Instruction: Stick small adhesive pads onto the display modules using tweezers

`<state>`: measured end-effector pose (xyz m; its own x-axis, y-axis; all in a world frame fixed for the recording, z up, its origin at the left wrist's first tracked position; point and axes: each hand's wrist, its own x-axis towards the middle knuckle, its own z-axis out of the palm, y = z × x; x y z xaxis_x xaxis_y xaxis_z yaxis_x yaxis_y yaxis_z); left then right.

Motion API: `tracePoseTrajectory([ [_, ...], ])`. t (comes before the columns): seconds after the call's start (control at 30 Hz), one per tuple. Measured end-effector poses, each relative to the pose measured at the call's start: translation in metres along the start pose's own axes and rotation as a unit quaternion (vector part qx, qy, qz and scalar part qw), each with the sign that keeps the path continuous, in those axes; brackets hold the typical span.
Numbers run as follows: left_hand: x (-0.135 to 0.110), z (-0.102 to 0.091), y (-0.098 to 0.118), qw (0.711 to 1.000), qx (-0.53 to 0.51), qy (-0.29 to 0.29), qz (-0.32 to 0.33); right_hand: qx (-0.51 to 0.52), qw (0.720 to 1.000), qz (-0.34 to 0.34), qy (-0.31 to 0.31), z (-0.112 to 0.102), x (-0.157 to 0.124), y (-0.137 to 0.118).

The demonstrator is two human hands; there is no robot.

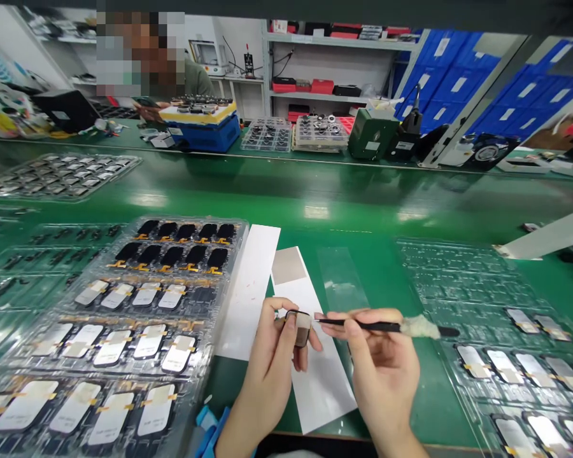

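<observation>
Far left, a clear plastic tray [233, 267] with rows of phone screens [112, 416], some black, some pale. Next, a long white paper strip [248, 292]. Then the left hand [267, 356], thumb and fingers pinching a small dark part [300, 337] with pale tape [303, 321] on it, up in the air above a second white paper strip [325, 381] with a gray patch [289, 264] at its far end. Past that, a clear film strip [341, 280]. Just beside the small dark part, the thin tip of a black stick [363, 326] with a fluffy white wad [419, 327] on it, pinched by the thumb and fingers of the right hand [382, 356]. Far right, another clear plastic tray [458, 273] with a few pale screens [472, 361], on a green bench [305, 210].
</observation>
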<state>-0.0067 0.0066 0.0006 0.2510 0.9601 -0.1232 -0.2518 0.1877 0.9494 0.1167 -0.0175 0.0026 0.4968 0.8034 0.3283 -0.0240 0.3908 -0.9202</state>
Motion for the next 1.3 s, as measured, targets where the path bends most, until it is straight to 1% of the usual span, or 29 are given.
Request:
tracePoseTrajectory([
  [0.07, -0.001, 0.003, -0.002, 0.999, -0.030, -0.006, -0.008, 0.000, 1.000, -0.005, 0.003, -0.001, -0.004, 0.006],
  [0.2, -0.002, 0.004, -0.009, 0.998, -0.059, -0.013, 0.003, -0.019, 1.000, -0.007, -0.022, -0.006, -0.006, 0.008],
  [0.37, -0.004, 0.005, -0.012, 0.999, -0.034, -0.017, -0.001, -0.022, 0.999, -0.016, -0.044, -0.010, -0.005, 0.008],
  [0.57, -0.006, 0.005, -0.012, 1.000, -0.018, -0.012, -0.003, -0.004, 0.999, 0.006, -0.036, -0.009, -0.006, 0.010],
  [0.67, -0.006, 0.006, -0.011, 1.000, -0.024, -0.010, -0.003, -0.012, 0.999, 0.004, -0.035, -0.011, -0.006, 0.011],
  [0.8, -0.006, 0.007, -0.010, 1.000, -0.022, -0.001, -0.003, -0.023, 0.999, -0.008, -0.047, -0.012, -0.006, 0.012],
  [0.87, -0.007, 0.008, -0.011, 1.000, -0.020, -0.002, 0.002, -0.021, 0.999, -0.002, -0.042, -0.011, -0.006, 0.011],
  [0.93, -0.005, 0.007, -0.013, 1.000, -0.017, -0.003, 0.013, -0.013, 0.999, 0.019, -0.031, -0.010, -0.006, 0.011],
  [1.0, -0.003, 0.006, -0.015, 1.000, -0.011, 0.006, 0.027, 0.009, 0.999, 0.030, -0.034, -0.010, -0.005, 0.011],
  [1.07, 0.001, 0.005, -0.017, 0.999, 0.004, 0.021, 0.031, 0.037, 0.998, 0.025, -0.040, -0.011, -0.004, 0.011],
  [1.13, 0.001, 0.005, -0.017, 0.999, 0.025, 0.028, 0.027, 0.055, 0.998, 0.021, -0.023, -0.012, -0.003, 0.011],
  [1.2, -0.006, 0.005, -0.015, 0.998, 0.044, 0.029, 0.027, 0.054, 0.998, 0.023, 0.003, -0.012, -0.002, 0.010],
  [1.3, -0.032, -0.002, -0.004, 0.994, 0.091, 0.045, 0.049, 0.043, 0.999, 0.012, 0.023, -0.011, -0.003, 0.008],
])
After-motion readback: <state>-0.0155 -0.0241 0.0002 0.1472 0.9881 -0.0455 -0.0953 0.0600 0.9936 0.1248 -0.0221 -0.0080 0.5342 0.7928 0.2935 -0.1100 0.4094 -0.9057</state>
